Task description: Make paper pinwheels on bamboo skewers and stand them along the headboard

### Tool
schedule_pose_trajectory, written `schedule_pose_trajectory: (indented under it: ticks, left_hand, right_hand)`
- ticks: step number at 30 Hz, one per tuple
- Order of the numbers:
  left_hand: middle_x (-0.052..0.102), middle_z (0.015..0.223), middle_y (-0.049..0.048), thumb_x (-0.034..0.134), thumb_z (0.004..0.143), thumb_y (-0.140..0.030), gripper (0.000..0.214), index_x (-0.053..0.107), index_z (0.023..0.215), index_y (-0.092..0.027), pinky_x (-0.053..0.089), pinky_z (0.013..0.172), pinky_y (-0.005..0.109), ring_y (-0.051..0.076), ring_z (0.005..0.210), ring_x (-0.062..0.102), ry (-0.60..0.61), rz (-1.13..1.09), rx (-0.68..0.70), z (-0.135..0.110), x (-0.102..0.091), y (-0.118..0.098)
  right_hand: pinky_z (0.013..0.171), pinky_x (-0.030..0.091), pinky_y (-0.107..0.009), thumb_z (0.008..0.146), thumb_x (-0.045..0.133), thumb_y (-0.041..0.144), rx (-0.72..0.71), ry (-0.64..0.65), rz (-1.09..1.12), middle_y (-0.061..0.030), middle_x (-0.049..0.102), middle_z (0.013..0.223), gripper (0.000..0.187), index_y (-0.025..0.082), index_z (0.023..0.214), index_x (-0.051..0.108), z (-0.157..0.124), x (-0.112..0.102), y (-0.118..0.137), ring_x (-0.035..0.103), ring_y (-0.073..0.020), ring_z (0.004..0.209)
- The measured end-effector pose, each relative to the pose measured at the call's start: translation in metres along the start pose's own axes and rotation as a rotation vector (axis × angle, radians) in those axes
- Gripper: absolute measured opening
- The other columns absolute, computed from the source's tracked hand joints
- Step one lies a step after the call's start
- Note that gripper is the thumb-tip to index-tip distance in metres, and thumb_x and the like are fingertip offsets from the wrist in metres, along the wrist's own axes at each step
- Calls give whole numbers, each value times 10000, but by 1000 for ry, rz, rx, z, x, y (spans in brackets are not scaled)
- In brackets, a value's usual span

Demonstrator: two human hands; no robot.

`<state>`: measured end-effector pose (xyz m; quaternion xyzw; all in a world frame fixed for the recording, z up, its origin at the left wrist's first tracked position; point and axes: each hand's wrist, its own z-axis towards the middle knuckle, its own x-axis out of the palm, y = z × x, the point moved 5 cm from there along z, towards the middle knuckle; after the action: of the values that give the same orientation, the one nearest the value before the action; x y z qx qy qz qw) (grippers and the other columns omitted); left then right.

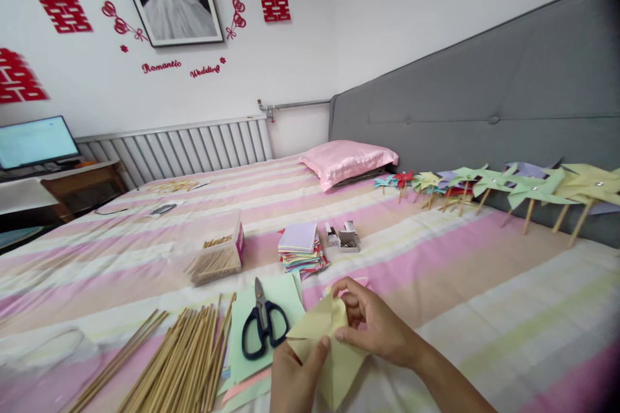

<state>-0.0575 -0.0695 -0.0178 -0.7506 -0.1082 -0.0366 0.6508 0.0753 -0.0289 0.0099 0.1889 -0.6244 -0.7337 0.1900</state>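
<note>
item: pale yellow paper (pixel 341 364), partly folded, held over the bed (pixel 465 329), just right of the scissors (pixel 262 306). left hand (pixel 296 374): thumb clamped on the paper near its centre. right hand (pixel 380 322): thumb and fingers gripping its upper part. assessment: light, pliable, likely to crease or tear; best pinched at the centre
</note>
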Motion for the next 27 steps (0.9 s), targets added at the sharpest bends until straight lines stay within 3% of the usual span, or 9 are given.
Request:
schedule_pose_trajectory:
  ticks: [9,19,27]
  left_hand:
    - [728,791,151,707,603,-411,427,710,882,-88,487,656,334,250,684,653,77,28,5,1,3,0]
    - [719,660,130,753,519,-409,466,702,828,-63,491,570,322,265,634,650,-103,19,16,5,-10,11]
    - [723,685,128,750,519,-427,402,711,725,-83,491,622,339,252,627,650,-30,-28,9,1,-1,4]
  right_hand:
    - [576,380,-200,685,600,116,19,28,12,26,554,778,246,197,849,435,-1,3,-1,551,-115,680]
    - [541,369,-190,668,621,154,15,61,-104,44,490,629,157,163,796,530,-4,-3,5,488,-92,586]
    - [501,386,-194,682,585,156,29,1,-105,15,558,609,58,155,699,529,-1,-6,-1,528,-99,536]
